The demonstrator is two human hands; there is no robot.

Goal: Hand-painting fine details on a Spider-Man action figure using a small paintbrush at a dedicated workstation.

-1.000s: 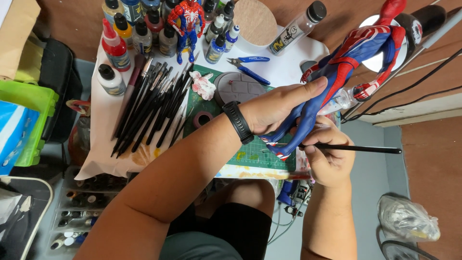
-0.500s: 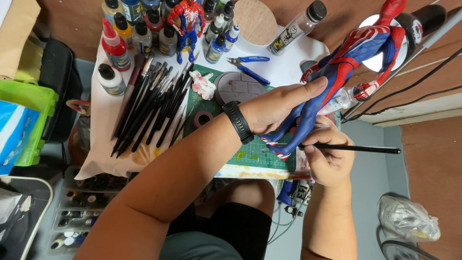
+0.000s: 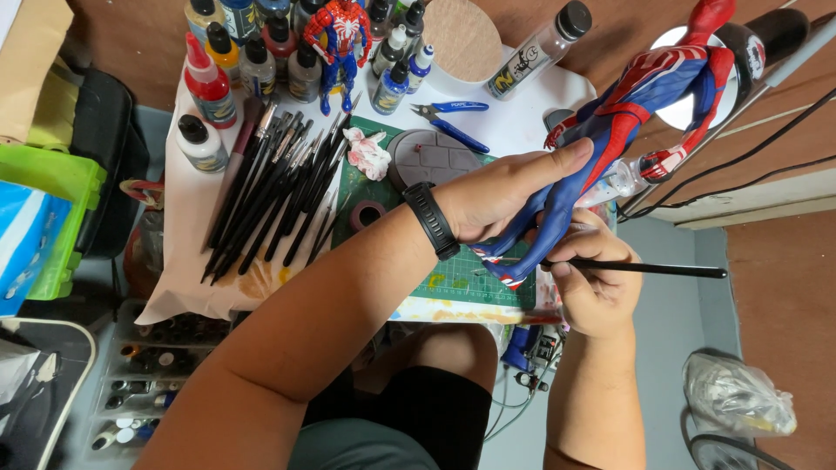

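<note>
View from my head camera, looking down on a small white work table (image 3: 522, 113). My left hand (image 3: 505, 196), with a black watch (image 3: 431, 220) at the wrist, is closed around the legs of a large red-and-blue figure (image 3: 627, 113), which lies tilted across the table's right edge with its head toward the upper right. My right hand (image 3: 592, 283) is closed on a thin black paintbrush (image 3: 644, 269), its handle pointing right over the floor and its tip at the figure's foot, above the green cutting mat (image 3: 461, 283). Containers: a cluster of small paint bottles (image 3: 261, 57) stands upright and capped along the far edge, a red-capped one (image 3: 207, 87) and a white one (image 3: 200, 142) at the left; a clear bottle with a black cap (image 3: 544, 48) lies tilted beside a round wooden disc (image 3: 461, 35); what these hold I cannot tell beyond the colour showing through. A smaller figure (image 3: 338, 39) stands among the bottles. A fan of black brushes (image 3: 279, 191) lies on paper at the left, blue pliers (image 3: 453, 117) and a grey round base (image 3: 431, 157) near the middle. The table is crowded to its edges; open room lies to the right, over the grey floor (image 3: 679, 339), near a clear plastic bag (image 3: 740, 396). A green bin (image 3: 57, 200) borders the left side.
</note>
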